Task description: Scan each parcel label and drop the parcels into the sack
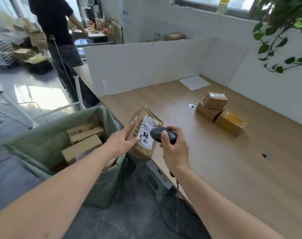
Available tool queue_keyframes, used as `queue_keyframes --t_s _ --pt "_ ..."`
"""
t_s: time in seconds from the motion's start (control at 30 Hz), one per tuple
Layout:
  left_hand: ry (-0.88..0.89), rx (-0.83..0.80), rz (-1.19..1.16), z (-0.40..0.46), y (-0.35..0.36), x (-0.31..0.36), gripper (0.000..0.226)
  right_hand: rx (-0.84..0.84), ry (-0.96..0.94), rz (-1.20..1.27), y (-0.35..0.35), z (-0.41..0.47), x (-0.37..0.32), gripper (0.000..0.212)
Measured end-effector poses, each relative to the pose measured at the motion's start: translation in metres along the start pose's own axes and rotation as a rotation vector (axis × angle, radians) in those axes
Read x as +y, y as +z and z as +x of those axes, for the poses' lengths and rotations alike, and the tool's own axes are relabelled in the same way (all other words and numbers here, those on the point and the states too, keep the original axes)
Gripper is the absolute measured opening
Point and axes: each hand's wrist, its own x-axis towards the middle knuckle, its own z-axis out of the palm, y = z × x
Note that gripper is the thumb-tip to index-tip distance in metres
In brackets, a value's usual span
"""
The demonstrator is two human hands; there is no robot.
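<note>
1. The left hand (pixel 124 138) steadies a brown paper-wrapped parcel (pixel 145 133) at the near-left corner of the wooden surface (pixel 215 169), its fingers (pixel 132 125) stretched straight and pressing the parcel's side and label edge, not curled round it
2. The right hand (pixel 174 149) has its fingers wrapped round a black handheld scanner (pixel 163 134), whose head sits just over the white shipping label (pixel 147 135)
3. To do this scan well, I judge the scanner head should tilt back a little from the label so the barcode is fully in its line, while the left fingertips slide off the printed area; one of them touches the label's lower edge now
4. The parcel lies right beside the green sack (pixel 88 152), so once the scan registers a short sweep to the left should drop it in
5. Counts: 1 parcel under the scanner; 3 taped cardboard boxes (pixel 219 112) stacked together further right on the surface; at least 3 cardboard parcels (pixel 82 140) visible inside the sack, more possibly hidden beneath; 1 scanner; 1 sack
6. A sheet of white paper (pixel 194 82) lies at the far corner, and another person (pixel 58 31) stands at the back left
</note>
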Motion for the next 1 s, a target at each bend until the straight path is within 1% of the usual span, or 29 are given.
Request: queue_keyframes --t_s 0.1,0.17,0.3,0.43,0.57,0.63,0.8,1.0 --pt "-0.035 0.019 -0.088 -0.029 -0.025 -0.042 0.082 -0.059 0.005 0.014 0.044 -0.025 -0.008 0.015" --pt "-0.062 0.016 -0.102 -0.047 -0.044 -0.073 0.083 -0.082 0.023 0.020 0.074 -0.043 -0.014 0.014" --pt "-0.110 0.039 -0.057 -0.084 -0.084 -0.124 0.086 -0.134 0.048 -0.016 0.131 -0.079 -0.030 0.013" --pt "-0.179 0.084 0.044 -0.111 -0.117 -0.183 0.084 -0.179 0.054 -0.014 0.184 -0.111 -0.039 0.016" --pt "-0.287 0.109 0.068 -0.125 -0.139 -0.232 0.083 -0.228 0.067 -0.051 0.227 -0.130 -0.038 0.017" --pt "-0.332 0.129 0.065 -0.127 -0.149 -0.254 0.084 -0.256 0.095 -0.052 0.246 -0.132 -0.037 0.018" --pt "-0.494 0.204 0.069 -0.114 -0.170 -0.296 0.083 -0.317 0.111 -0.026 0.286 -0.111 -0.037 0.010" --pt "-0.600 0.198 0.292 -0.075 -0.177 -0.313 0.081 -0.365 0.131 -0.061 0.320 -0.072 -0.029 0.019"
